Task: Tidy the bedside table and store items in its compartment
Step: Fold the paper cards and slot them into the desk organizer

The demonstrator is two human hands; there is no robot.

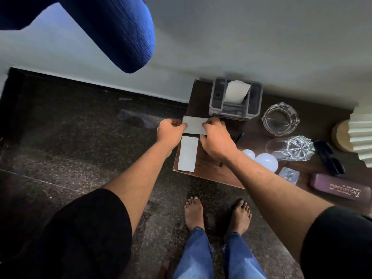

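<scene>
A dark wooden bedside table [209, 174] stands against the wall. Over its left edge, my left hand [170, 131] and my right hand [216, 137] each pinch one end of a folded white tissue [194, 124]. A second folded white tissue [188, 154] lies flat on the table just below it. Behind my hands is a grey tissue box [216, 97] with a sheet sticking up. Further right lie a glass ashtray [279, 118], a tipped cut-glass tumbler [289, 148], two white bulbs [265, 161], black sunglasses [329, 157] and a maroon glasses case [340, 189].
A pleated cream lamp [360, 137] stands at the table's right end. A small clear packet [288, 175] lies near the bulbs. Blue fabric [124, 33] hangs at top left. Dark speckled floor [80, 137] lies to the left; my bare feet [217, 214] stand in front.
</scene>
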